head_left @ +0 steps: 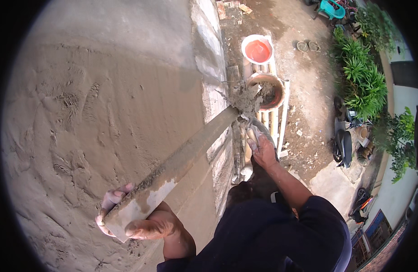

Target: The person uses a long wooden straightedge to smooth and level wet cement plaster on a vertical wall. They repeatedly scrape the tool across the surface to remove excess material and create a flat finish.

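Observation:
My left hand (152,225) grips the near end of a long flat straightedge (177,165), thumb on one side and fingers round the other. Wet grey mortar coats much of its length. It slants away to the right, in front of a wall with fresh, rough plaster (95,131). Near its far end, my right hand (264,153) is closed round the handle of a trowel (251,134). The trowel's blade is largely hidden under mortar (246,100), close to or touching the straightedge; I cannot tell which. Just beyond is a bucket (281,97) with mortar in it.
A white-rimmed basin (258,51), reddish inside, stands beyond the bucket. Both rest on a scaffold of light poles (274,127) along the wall. Below at right are dirt ground (308,90), sandals (308,46), green plants (361,77), a motorcycle (342,147) and a turquoise chair (331,9).

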Demonstrator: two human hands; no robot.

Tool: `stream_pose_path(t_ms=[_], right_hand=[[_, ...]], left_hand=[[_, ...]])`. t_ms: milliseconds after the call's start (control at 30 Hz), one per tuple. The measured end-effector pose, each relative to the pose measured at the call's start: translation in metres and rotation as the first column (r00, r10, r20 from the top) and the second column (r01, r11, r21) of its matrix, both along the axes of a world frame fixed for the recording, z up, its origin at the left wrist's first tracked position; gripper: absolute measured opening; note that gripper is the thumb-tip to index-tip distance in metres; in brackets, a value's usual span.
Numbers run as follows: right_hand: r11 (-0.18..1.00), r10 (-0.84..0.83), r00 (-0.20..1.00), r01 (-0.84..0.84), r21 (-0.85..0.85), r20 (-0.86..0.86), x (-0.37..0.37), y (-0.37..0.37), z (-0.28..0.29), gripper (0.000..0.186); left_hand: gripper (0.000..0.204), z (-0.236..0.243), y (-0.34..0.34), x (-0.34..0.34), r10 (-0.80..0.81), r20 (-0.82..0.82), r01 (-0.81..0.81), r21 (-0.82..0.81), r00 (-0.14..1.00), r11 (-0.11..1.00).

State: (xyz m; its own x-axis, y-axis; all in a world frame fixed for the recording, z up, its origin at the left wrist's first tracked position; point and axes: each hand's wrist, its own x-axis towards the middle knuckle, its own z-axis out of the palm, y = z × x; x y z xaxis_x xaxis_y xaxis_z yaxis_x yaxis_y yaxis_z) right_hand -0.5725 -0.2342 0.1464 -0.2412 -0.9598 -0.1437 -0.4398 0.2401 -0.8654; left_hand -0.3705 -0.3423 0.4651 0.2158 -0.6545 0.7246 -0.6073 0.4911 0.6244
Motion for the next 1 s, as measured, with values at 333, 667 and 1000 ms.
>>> stream_pose_path(t_ms=[333, 667, 1000], right_hand=[[0.872, -0.221, 0.951, 0.292, 0.393, -0.216, -0.072, -0.037, -0.141, 0.056], [0.932, 0.148, 0.964, -0.210, -0.295, -0.219, 0.009, 0.020, 0.118, 0.058], [0.842, 0.361, 0.926, -0.375, -0.388, -0.110, 0.047, -0.026, 0.227, 0.051]], left_hand=[[0.067, -0.006, 0.010, 0.022, -0.029, -0.141, 0.036, 0.053, 0.990, 0.998], [0.074, 0.020, 0.011, 0.022, 0.042, -0.381, 0.037, 0.198, 0.923, 0.980], [0.070, 0.026, 0.043, 0.047, -0.001, -0.264, 0.069, 0.249, 0.964, 0.966]])
